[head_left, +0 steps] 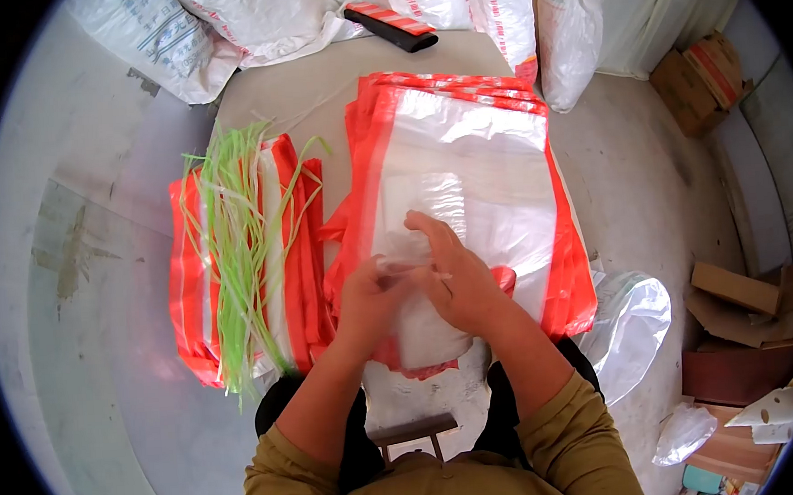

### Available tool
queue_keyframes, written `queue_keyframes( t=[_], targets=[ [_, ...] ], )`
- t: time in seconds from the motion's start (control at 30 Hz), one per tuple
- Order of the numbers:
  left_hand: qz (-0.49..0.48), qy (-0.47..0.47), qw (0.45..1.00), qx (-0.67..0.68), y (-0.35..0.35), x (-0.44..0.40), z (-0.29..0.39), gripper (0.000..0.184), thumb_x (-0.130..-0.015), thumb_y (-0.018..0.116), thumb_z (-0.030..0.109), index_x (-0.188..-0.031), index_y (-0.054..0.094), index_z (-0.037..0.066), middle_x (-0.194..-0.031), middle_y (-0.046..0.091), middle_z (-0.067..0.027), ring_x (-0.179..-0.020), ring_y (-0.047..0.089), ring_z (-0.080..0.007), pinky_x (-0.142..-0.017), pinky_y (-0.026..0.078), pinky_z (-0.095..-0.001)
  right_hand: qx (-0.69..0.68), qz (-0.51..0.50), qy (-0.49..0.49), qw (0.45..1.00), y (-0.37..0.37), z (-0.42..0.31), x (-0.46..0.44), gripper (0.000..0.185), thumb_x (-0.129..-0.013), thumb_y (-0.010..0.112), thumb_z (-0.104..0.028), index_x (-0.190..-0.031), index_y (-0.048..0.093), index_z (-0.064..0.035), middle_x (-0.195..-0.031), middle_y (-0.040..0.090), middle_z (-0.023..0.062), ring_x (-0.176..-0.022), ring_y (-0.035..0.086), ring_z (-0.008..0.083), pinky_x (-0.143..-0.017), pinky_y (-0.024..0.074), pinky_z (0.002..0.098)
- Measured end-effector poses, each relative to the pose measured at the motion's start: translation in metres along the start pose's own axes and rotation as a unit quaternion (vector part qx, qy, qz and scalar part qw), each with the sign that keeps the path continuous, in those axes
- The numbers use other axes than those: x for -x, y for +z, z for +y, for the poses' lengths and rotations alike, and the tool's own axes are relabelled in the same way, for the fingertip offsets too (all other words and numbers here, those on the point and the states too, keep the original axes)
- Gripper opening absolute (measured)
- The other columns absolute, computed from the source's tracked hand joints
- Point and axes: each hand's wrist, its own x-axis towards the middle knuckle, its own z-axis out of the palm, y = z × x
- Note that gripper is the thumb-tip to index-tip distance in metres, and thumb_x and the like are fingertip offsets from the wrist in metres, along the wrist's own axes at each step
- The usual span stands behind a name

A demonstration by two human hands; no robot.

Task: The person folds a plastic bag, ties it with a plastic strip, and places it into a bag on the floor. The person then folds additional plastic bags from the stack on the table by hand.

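My left hand (pixel 366 301) is closed on a crumpled clear plastic bag (pixel 434 336), its fingers a little blurred. My right hand (pixel 465 289) meets it from the other side, index finger raised, thumb and other fingers pinching the same plastic. Exactly how the plastic runs between the fingers is hard to see. Under both hands lies a stack of clear plastic bags with red edges (pixel 491 160). Left of the stack, a bundle of green plastic strips (pixel 239 266) rests across folded red and white bags (pixel 299 253).
Stuffed white sacks (pixel 260 15) line the far side, near a black roll with a red-striped top (pixel 392 25). A clear plastic bag (pixel 633 324) sits to the right of my knee. Cardboard boxes (pixel 700 84) stand on the floor at right, with opened cartons (pixel 754 303) closer.
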Motion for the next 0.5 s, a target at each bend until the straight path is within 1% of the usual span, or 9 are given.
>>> queue_keyframes(
  t=[0.07,0.17,0.27,0.33,0.43,0.47,0.5],
  targets=[
    [0.022,-0.010,1.000,-0.010,0.001,0.000,-0.002,0.015,-0.093,0.071,0.010,-0.106,0.071,0.001,-0.092,0.071,-0.0024,-0.085,0.065,-0.0097,-0.076,0.052,-0.0255,-0.044,-0.022,0.084,0.995,-0.006,-0.014,0.000,0.065,-0.097,0.065,-0.023,-0.152,0.036,-0.0037,-0.147,0.048,0.0192,-0.111,0.065,0.0313,-0.091,0.0534,0.0395],
    [0.039,-0.021,0.999,0.011,0.003,-0.001,-0.002,0.014,-0.094,0.071,0.013,-0.102,0.070,0.001,-0.089,0.069,-0.0021,-0.082,0.062,-0.0088,-0.073,0.051,-0.0253,-0.108,-0.020,0.152,0.982,-0.013,-0.018,-0.001,0.071,-0.091,0.072,-0.016,-0.152,0.037,-0.0049,-0.148,0.048,0.0161,-0.104,0.068,0.0242,-0.088,0.0539,0.0373],
    [0.044,-0.016,0.998,0.039,0.004,-0.001,-0.003,0.014,-0.095,0.071,0.014,-0.101,0.069,0.002,-0.087,0.067,-0.0010,-0.079,0.060,-0.0082,-0.070,0.049,-0.0249,-0.047,0.013,0.171,0.984,-0.021,-0.025,-0.001,0.073,-0.088,0.074,-0.016,-0.151,0.038,-0.0057,-0.146,0.049,0.0141,-0.102,0.068,0.0255,-0.088,0.0542,0.0372],
    [0.044,-0.007,0.997,0.060,0.003,-0.001,-0.005,0.013,-0.095,0.070,0.014,-0.101,0.070,0.003,-0.086,0.066,-0.0003,-0.078,0.060,-0.0079,-0.069,0.049,-0.0247,0.047,0.002,0.116,0.992,-0.024,-0.020,0.002,0.066,-0.087,0.074,-0.015,-0.146,0.044,-0.0044,-0.141,0.053,0.0129,-0.104,0.066,0.0266,-0.087,0.0545,0.0374],
    [0.046,-0.040,0.995,0.078,0.004,-0.001,-0.002,0.012,-0.095,0.070,0.013,-0.102,0.070,0.003,-0.087,0.066,-0.0001,-0.080,0.060,-0.0076,-0.070,0.049,-0.0241,0.203,-0.024,0.007,0.979,-0.022,-0.018,0.004,0.051,-0.086,0.072,-0.013,-0.134,0.056,-0.0049,-0.131,0.058,0.0107,-0.108,0.064,0.0278,-0.087,0.0549,0.0375],
    [0.047,-0.049,0.995,0.076,0.004,0.000,0.002,0.011,-0.096,0.069,0.011,-0.103,0.069,0.003,-0.090,0.067,0.0001,-0.083,0.060,-0.0073,-0.073,0.049,-0.0240,0.256,-0.034,-0.033,0.965,-0.020,-0.018,0.004,0.046,-0.085,0.071,-0.012,-0.130,0.060,-0.0055,-0.127,0.060,0.0099,-0.109,0.063,0.0281,-0.087,0.0549,0.0375],
    [0.048,-0.058,0.994,0.074,0.005,0.002,0.007,0.010,-0.097,0.068,0.010,-0.104,0.069,0.003,-0.093,0.067,0.0004,-0.085,0.060,-0.0071,-0.077,0.048,-0.0239,0.267,-0.016,-0.078,0.960,-0.015,-0.011,0.004,0.042,-0.084,0.070,-0.011,-0.125,0.063,-0.0060,-0.123,0.061,0.0092,-0.109,0.063,0.0276,-0.086,0.0548,0.0375]
  ],
)
